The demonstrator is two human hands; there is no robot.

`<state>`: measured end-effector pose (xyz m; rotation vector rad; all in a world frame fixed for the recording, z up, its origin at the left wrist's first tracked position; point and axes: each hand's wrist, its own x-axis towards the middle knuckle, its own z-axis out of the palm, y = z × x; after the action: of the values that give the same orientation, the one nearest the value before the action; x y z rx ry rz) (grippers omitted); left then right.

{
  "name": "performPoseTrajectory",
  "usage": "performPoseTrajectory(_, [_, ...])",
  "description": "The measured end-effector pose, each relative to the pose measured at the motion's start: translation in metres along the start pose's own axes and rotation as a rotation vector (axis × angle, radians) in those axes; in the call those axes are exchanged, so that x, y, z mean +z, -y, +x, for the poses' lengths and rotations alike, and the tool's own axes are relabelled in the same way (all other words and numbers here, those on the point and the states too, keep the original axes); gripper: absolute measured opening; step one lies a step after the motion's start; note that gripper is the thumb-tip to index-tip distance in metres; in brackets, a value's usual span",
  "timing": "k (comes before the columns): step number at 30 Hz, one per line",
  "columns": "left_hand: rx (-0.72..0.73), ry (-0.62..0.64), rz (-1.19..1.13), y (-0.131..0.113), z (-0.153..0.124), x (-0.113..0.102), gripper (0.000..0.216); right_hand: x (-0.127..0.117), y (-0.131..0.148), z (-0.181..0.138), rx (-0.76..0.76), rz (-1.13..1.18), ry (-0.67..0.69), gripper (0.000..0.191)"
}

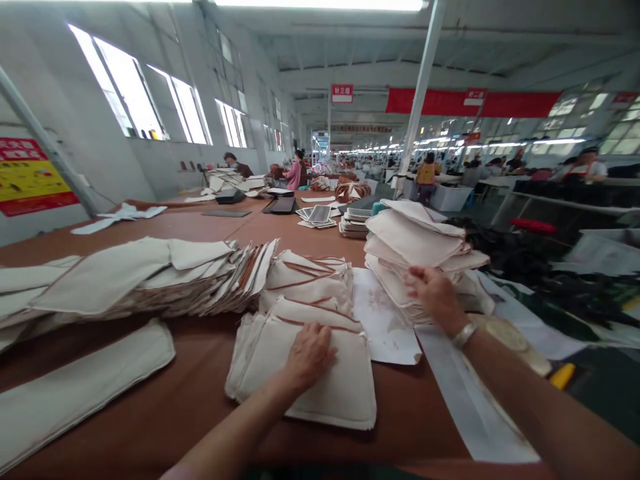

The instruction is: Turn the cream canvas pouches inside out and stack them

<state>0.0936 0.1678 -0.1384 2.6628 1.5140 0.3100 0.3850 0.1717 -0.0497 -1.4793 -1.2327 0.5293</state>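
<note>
On the smooth brown counter (190, 393), a low stack of cream, brown-edged fabric panels (345, 393) is touched by the left hand (311, 353), fingers loosely extended. At a taller cream fabric stack (415, 237), the right hand (434, 295) is held with curled fingers; whether cloth is gripped cannot be told.

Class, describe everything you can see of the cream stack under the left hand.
The cream stack looks like layered cloth panels, roughly rectangular. Brown edging shows along the far side; the front edge is pale. The layers lie unevenly, spreading out at the left. It rests on the brown tabletop, with the left hand lying on top, back upward. A similar pile sits just behind; whether they touch is hard to tell.
</note>
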Motion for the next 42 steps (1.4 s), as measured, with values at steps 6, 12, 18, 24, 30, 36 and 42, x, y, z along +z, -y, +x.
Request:
performPoseTrajectory(6, [0.113,-0.001,0.073,-0.027,0.045,0.021,0.020,0.078,-0.037,-0.044,0.065,0.134,0.321,0.029])
performPoseTrajectory(12, [0.381,-0.047,0.099,-0.039,0.008,0.026,0.015,0.126,-0.047,-0.035,0.061,0.135,0.756,0.025])
performPoseTrajectory(18, [0.537,-0.203,-0.022,-0.028,-0.081,0.004,0.009,0.166,-0.066,-0.054,-0.036,-0.060,0.899,0.027])
performPoseTrajectory(24, [0.036,-0.616,-0.623,-0.008,-0.145,-0.099,0.014,0.162,-0.056,-0.083,-0.169,-0.251,0.842,0.028])
performPoseTrajectory(30, [-0.497,-0.804,-1.346,0.004,-0.206,-0.210,0.024,0.155,-0.026,-0.125,-0.223,-0.331,0.754,0.030])
performPoseTrajectory(36, [-0.439,-0.124,-1.747,0.014,-0.224,-0.219,0.017,0.141,0.065,-0.153,-0.251,-0.119,0.793,0.028])
performPoseTrajectory(42, [-0.315,0.212,-1.671,-0.001,-0.211,-0.203,0.025,0.125,0.155,-0.223,-0.123,0.522,1.021,0.029])
